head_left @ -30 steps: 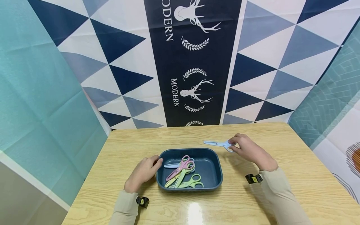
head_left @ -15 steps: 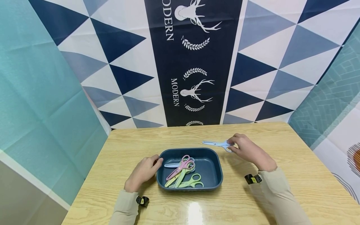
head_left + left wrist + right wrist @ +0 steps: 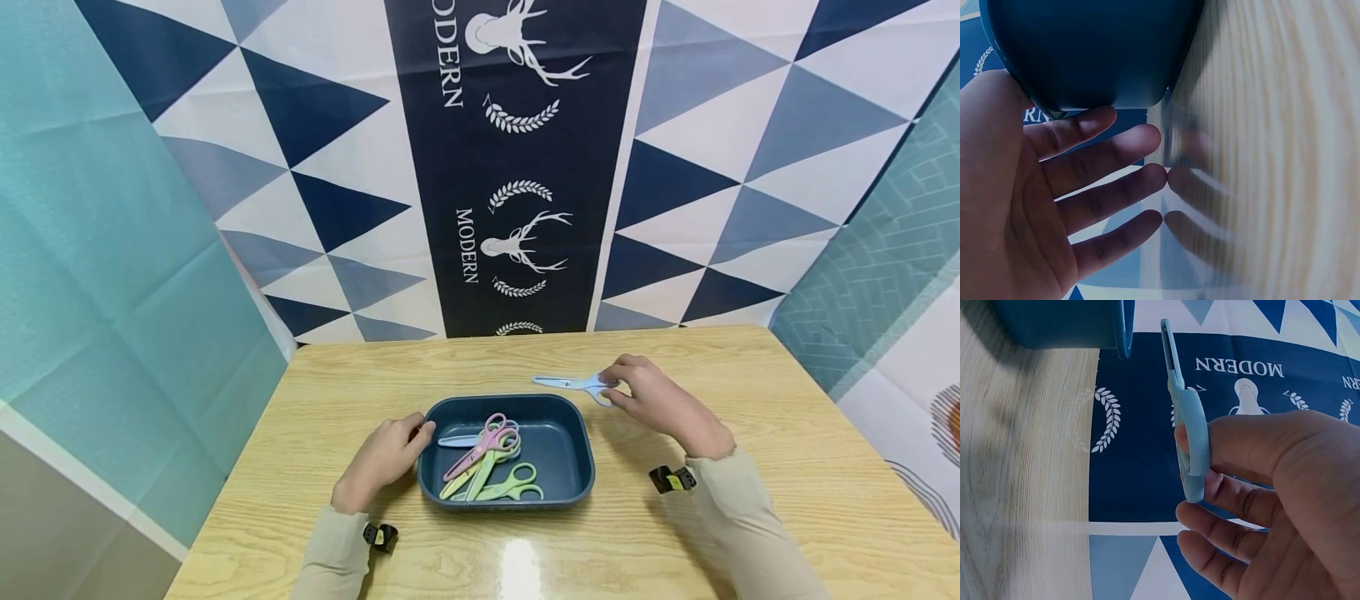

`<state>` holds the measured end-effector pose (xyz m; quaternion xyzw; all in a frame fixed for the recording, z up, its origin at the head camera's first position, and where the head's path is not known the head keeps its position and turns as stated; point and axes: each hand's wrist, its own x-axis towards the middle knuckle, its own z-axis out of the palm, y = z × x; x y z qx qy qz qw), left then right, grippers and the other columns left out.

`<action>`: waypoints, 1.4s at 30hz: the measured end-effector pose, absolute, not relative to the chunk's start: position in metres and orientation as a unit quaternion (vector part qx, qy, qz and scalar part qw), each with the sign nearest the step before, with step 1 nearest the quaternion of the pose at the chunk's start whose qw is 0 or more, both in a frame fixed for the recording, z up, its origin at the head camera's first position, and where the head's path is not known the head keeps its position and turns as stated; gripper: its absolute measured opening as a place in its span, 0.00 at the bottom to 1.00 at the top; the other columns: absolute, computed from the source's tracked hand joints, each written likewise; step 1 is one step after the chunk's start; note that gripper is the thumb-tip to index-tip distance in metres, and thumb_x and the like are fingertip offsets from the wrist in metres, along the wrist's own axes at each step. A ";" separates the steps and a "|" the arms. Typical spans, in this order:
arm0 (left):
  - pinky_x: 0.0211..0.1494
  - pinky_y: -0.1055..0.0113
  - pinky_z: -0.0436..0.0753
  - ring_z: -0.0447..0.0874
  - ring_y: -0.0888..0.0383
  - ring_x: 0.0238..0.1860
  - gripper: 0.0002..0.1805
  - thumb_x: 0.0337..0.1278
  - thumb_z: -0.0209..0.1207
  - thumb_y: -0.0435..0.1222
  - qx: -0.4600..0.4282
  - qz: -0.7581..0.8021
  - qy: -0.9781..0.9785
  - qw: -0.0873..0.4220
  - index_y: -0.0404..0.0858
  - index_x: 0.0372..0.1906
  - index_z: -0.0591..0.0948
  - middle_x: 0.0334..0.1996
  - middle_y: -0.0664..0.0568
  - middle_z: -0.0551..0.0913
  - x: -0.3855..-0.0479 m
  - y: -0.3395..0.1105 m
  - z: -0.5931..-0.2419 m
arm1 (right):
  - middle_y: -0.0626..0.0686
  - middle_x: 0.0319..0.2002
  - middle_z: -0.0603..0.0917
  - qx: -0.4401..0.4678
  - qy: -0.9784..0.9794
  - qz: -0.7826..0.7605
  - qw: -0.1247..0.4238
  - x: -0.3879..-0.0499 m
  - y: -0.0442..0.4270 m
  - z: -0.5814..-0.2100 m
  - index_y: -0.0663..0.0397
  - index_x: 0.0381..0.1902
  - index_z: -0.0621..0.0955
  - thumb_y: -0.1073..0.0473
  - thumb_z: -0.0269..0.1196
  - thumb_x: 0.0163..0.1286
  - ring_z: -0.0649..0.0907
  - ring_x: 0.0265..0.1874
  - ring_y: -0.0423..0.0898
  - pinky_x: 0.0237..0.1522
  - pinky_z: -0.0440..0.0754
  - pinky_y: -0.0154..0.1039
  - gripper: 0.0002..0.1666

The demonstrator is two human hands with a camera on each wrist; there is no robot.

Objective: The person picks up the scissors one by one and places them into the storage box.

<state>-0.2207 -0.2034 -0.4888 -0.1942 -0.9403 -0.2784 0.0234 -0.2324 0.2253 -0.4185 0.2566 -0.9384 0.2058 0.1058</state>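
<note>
Light blue scissors [image 3: 566, 382] are pinched by their handles between the thumb and fingers of my right hand [image 3: 652, 400]. Their blades point left, behind the back right of a dark blue tray [image 3: 558, 454]. In the right wrist view the scissors [image 3: 1196, 431] appear edge-on, raised off the table. My left hand [image 3: 382, 457] grips the tray's left end, thumb at the rim. From the left wrist, the index finger touches the tray's outer wall [image 3: 1097, 56] and the other fingers spread below. Inside lie pink scissors [image 3: 476, 454], green scissors [image 3: 510, 487], and several more, partly overlapping.
The tray stands on a light wooden table [image 3: 615, 533], whose back edge meets a patterned cloth backdrop [image 3: 517, 167]. Teal cloth [image 3: 150, 292] hangs at the left side. A small black wrist device [image 3: 672, 479] sits on each arm.
My right hand has drifted slightly left with the light blue scissors, bringing them a little nearer the tray. The left hand, tray and scissors inside it stay as they were.
</note>
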 end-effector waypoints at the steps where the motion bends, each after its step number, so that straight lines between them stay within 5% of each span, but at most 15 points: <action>1: 0.28 0.69 0.70 0.70 0.64 0.20 0.19 0.80 0.48 0.53 -0.194 -0.279 -0.940 0.023 0.48 0.34 0.77 0.18 0.60 0.68 -0.221 -0.203 -0.489 | 0.56 0.39 0.85 0.257 -0.938 0.206 0.105 -0.232 0.225 -0.419 0.65 0.43 0.87 0.66 0.69 0.67 0.83 0.39 0.53 0.43 0.83 0.51 0.08; 19: 0.29 0.69 0.71 0.69 0.64 0.20 0.18 0.81 0.48 0.51 -0.193 -0.276 -0.941 0.023 0.47 0.33 0.76 0.17 0.59 0.67 -0.219 -0.206 -0.489 | 0.57 0.40 0.85 0.267 -0.937 0.197 0.113 -0.230 0.208 -0.421 0.62 0.42 0.88 0.65 0.69 0.68 0.80 0.48 0.61 0.51 0.78 0.59 0.07; 42: 0.28 0.70 0.70 0.68 0.64 0.19 0.19 0.81 0.47 0.52 -0.199 -0.275 -0.940 0.032 0.48 0.32 0.76 0.17 0.59 0.67 -0.221 -0.204 -0.490 | 0.55 0.39 0.85 0.314 -0.925 0.183 0.109 -0.240 0.197 -0.422 0.62 0.42 0.87 0.66 0.69 0.68 0.84 0.39 0.51 0.44 0.84 0.50 0.07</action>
